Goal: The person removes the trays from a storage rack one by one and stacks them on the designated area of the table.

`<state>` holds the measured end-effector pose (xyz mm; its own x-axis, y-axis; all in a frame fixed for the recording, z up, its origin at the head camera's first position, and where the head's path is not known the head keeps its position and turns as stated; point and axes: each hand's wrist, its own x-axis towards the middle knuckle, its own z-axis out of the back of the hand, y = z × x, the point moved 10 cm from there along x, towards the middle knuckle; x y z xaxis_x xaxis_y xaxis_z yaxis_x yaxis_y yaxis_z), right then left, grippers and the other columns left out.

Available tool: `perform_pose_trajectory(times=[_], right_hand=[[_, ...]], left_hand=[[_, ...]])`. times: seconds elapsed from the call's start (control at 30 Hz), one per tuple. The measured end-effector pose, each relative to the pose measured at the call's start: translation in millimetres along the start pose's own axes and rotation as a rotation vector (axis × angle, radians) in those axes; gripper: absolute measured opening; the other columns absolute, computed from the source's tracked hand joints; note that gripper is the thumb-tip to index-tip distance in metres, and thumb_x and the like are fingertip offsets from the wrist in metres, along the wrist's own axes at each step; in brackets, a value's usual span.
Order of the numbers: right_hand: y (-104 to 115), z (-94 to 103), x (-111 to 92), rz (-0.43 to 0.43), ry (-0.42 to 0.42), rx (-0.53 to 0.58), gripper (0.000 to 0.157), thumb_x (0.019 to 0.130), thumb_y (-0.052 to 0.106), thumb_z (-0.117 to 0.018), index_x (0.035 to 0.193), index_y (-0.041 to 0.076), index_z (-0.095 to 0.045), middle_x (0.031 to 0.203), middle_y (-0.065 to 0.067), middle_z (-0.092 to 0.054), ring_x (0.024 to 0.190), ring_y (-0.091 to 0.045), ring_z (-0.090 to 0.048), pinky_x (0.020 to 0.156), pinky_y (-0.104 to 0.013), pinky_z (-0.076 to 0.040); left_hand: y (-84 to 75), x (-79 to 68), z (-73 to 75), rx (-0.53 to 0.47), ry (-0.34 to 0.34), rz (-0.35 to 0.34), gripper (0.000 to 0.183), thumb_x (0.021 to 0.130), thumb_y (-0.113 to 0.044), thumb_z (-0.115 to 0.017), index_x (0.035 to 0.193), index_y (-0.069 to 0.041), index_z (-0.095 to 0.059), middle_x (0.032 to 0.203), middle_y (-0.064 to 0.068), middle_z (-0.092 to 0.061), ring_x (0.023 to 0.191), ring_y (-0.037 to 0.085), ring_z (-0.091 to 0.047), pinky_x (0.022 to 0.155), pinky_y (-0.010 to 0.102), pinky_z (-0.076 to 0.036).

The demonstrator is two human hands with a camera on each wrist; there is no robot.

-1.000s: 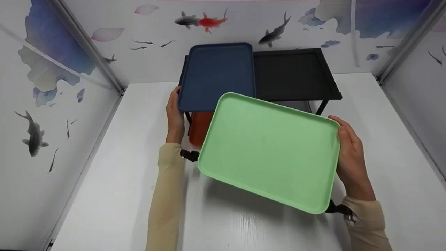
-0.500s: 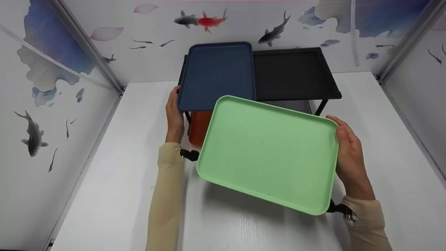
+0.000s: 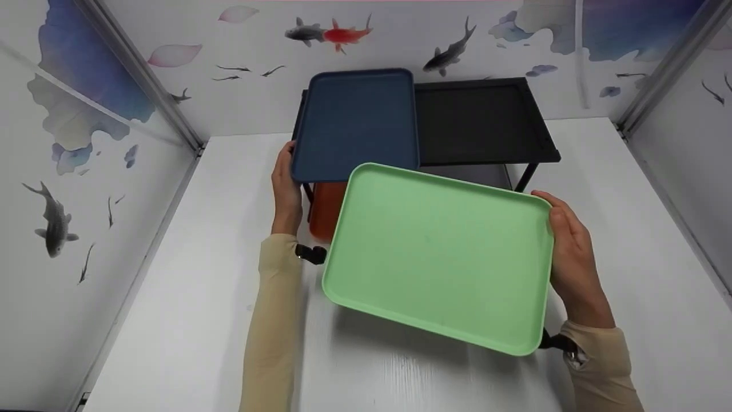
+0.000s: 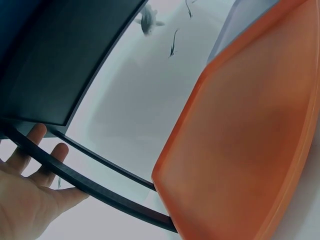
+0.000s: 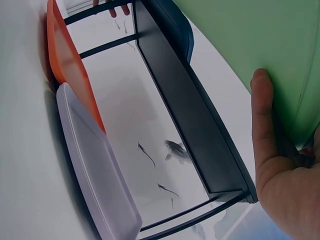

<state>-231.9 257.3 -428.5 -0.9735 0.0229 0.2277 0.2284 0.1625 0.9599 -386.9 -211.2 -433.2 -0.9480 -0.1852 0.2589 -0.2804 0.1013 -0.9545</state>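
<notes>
My right hand (image 3: 575, 257) grips the right end of a light green tray (image 3: 440, 257), which is held tilted above the white table, in front of a black two-level rack (image 3: 480, 123). In the right wrist view, the thumb (image 5: 262, 110) lies along the green tray's surface. A dark blue tray (image 3: 357, 126) lies on the left half of the rack's top. My left hand (image 3: 287, 186) is at the rack's left side; in the left wrist view its fingers (image 4: 60, 152) are spread beside the black side bar (image 4: 105, 199). Part of that hand is cut off.
Beneath the rack's top, an orange tray (image 4: 240, 130) occupies the lower left. A pale grey-purple tray (image 5: 100, 165) sits beside it at the lower right, mostly hidden in the head view. White walls (image 3: 114, 189) with painted fish enclose the table (image 3: 189, 320).
The green tray has shifted slightly toward me and leftward in my right hand, its top edge uncovering a little more of the blue tray. My left hand has stayed at the rack's side.
</notes>
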Motion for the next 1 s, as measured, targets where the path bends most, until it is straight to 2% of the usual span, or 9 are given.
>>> perform_pose_trajectory(times=[0.27,0.67,1.0], right_hand=[[-1.8,-0.8,0.6,-0.008,0.014,-0.017,0.051,0.11,0.037,-0.041,0.149,0.005,-0.048,0.122,-0.014,-0.06,0.096,-0.019,-0.069,0.076,-0.029,-0.061],[-4.2,-1.1,-0.7,-0.049,-0.013,-0.037,0.052,0.109,0.039,-0.043,0.148,0.006,-0.049,0.125,-0.015,-0.059,0.098,-0.019,-0.067,0.078,-0.029,-0.06],[-6.8,-3.0,-0.4,-0.042,0.0,-0.043,0.05,0.11,0.036,-0.042,0.148,0.004,-0.049,0.124,-0.016,-0.06,0.096,-0.019,-0.067,0.077,-0.029,-0.06]], left_hand=[[1.5,-0.2,1.1,0.014,-0.006,0.017,0.049,0.113,-0.038,-0.031,0.149,-0.011,-0.049,0.155,0.004,-0.047,0.139,0.016,-0.046,0.116,0.032,-0.037],[-0.2,0.9,1.4,0.021,-0.019,-0.005,0.048,0.113,-0.036,-0.031,0.148,-0.01,-0.05,0.152,0.004,-0.05,0.136,0.016,-0.049,0.114,0.033,-0.039],[-1.0,1.0,-0.1,0.023,-0.014,0.002,0.048,0.113,-0.037,-0.031,0.148,-0.012,-0.05,0.154,0.004,-0.049,0.138,0.016,-0.048,0.115,0.032,-0.038]])
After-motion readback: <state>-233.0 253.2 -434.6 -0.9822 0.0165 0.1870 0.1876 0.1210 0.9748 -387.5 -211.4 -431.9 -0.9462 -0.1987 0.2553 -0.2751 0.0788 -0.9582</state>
